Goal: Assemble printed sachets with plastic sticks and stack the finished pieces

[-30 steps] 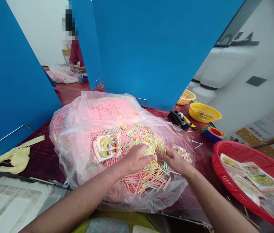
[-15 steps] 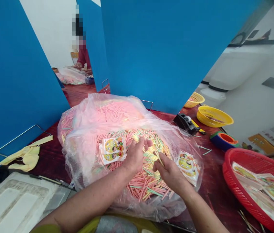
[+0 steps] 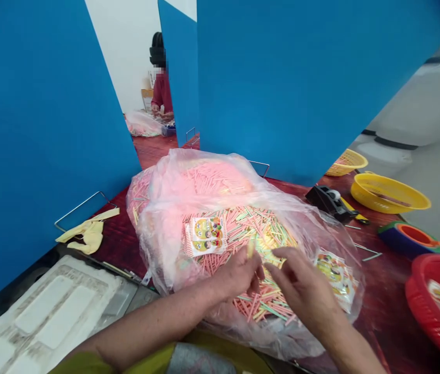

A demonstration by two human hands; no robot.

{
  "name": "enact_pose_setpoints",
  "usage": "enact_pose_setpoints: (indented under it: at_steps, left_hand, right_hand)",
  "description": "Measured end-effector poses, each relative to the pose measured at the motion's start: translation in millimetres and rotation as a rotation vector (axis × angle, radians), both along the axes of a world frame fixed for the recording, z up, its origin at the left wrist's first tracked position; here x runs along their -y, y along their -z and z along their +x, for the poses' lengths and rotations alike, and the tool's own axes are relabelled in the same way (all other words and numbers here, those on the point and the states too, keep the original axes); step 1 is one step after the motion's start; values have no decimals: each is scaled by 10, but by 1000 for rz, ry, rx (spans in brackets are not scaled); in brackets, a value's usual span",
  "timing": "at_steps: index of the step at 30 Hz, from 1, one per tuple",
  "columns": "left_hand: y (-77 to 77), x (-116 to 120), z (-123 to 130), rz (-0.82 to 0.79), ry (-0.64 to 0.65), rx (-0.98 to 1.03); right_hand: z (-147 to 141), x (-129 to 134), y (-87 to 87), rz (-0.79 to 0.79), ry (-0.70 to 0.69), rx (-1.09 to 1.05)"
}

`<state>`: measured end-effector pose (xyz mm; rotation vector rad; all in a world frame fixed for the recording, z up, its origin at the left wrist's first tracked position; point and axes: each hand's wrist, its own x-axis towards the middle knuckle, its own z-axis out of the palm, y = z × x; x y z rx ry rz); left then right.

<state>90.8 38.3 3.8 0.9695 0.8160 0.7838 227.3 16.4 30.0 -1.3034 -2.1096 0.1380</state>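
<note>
Pinching a yellow stick [image 3: 250,249], the left hand [image 3: 239,275] sits beside the spread-fingered right hand [image 3: 301,280], above pastel sticks [image 3: 259,234] in a clear plastic bag [image 3: 157,244]. Dark red table [image 3: 383,291] beneath, blue partition [image 3: 301,78] at 12 o'clock.

Bright, even daylight, faint soft shadows; glare on plastic bag [image 3: 220,182]; wide-angle bending toward edges; red basket [image 3: 418,306] blurred at right.
</note>
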Motion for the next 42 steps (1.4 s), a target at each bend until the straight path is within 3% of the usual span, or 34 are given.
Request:
enact_pose_setpoints:
  at_steps: [3, 6, 9, 11, 13, 15, 17, 19, 22, 24, 27, 29, 31, 33, 36, 38, 40, 42]
  left_hand:
    - [-79, 61, -156, 216, 229, -310]
    - [-141, 144, -196, 134, 298, -391]
    - [-197, 182, -231, 106, 323, -403]
    - [-273, 123, -319, 295, 251, -563]
    - [-378, -21, -463, 614, 105, -894]
    - [-468, -228, -627, 863, -19, -1264]
    - [-490, -447, -767, 924, -73, -1543]
    - [-429, -627, -864, 925, -27, -1646]
    - [-262, -785, -956, 992, 44, -1581]
    - [-192, -826, -1009, 1056, 6, -1531]
    - [-239, -780, -1049, 1124, -94, -1389]
    - [-327, -651, -990, 1080, -153, -1157]
    - [-379, -457, -833, 892, -129, -880]
    - [-350, -248, -608, 641, -19, -677]
    - [-188, -26, -292, 366, 56, -526]
    - [-75, 34, -171, 151, 94, -410]
    - [1, 45, -126, -23, 127, -311]
    - [37, 37, -126, -57, 126, -300]
  right_hand:
    - [-44, 28, -21, 7, -111, 42]
    - [-216, 119, 22, -41, -201, 44]
    - [-223, 231, 52, 24, -151, 22]
    - [-31, 272, 95, 97, -75, 38]
    - [278, 283, 208, 136, 63, 97]
    - [595, 288, 382, 63, 197, 175]
    - [821, 297, 550, -105, 238, 226]
    - [918, 302, 627, -201, 263, 177]
    - [885, 290, 517, -195, 308, -81]
    - [812, 279, 349, -234, 298, -291]
    - [715, 293, 85, -290, 243, -483]
    - [692, 326, -33, -225, 201, -456]
    - [714, 362, -46, -120, 181, -332]
    - [769, 388, 76, -76, 192, -154]
    - [856, 424, 372, -151, 209, 66]
    - [865, 463, 458, -160, 222, 54]
    - [804, 502, 374, -118, 231, -87]
    - [674, 512, 183, -52, 213, -220]
